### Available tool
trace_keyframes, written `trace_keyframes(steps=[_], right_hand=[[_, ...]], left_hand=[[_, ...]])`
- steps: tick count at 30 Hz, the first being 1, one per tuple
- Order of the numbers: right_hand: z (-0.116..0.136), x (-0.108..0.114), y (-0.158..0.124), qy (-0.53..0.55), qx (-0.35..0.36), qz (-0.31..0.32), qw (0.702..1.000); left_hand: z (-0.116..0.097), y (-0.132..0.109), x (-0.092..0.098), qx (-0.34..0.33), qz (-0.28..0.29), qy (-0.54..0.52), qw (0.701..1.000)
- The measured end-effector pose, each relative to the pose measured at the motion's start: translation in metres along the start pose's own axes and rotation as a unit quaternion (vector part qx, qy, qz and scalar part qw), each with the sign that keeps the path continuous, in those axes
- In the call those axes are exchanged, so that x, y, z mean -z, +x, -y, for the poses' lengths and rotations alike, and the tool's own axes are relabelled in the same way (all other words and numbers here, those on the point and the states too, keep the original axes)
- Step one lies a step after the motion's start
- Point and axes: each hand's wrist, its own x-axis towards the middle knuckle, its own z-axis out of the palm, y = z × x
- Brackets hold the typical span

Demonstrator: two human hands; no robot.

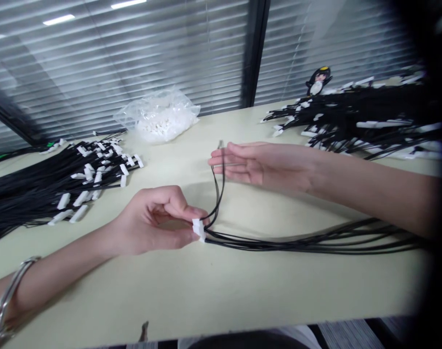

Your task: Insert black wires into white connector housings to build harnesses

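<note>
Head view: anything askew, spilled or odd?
No spill visible. Some wires curve up from the connector in the left hand toward the right hand, while the rest run right. A penguin figure looks out of place above the right cables. A dark patch at the table's front edge may be damage; too blurred to tell.

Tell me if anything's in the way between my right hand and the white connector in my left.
Only some thin black wires: they loop up from the white connector, pinched in your left hand, toward your open right hand, and one crosses in front of it in this view. Nothing else visible stands in between.
</note>
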Motion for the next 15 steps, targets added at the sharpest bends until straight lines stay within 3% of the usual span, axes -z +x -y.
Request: trace_keyframes(steps=[5,7,11,15], right_hand=[[0.009,0.009,-0.008,-0.085,0.013,0.021,0.996],[0.017,0.005,-0.015,-0.150,0.007,0.064,0.987],[0.023,-0.014,-0.028,-0.365,-0.011,0.188,0.912],[0.016,-0.031,-0.036,-0.495,0.048,0.165,0.852]], left_hand=[[-0.001,0.003,-0.001,0.031,-0.009,-0.038,0.999],[-0.002,0.004,0.000,0.038,-0.018,-0.041,0.998],[-0.001,0.004,0.002,0.049,-0.026,-0.025,0.998],[0.000,0.003,0.002,0.050,-0.025,-0.001,0.998]])
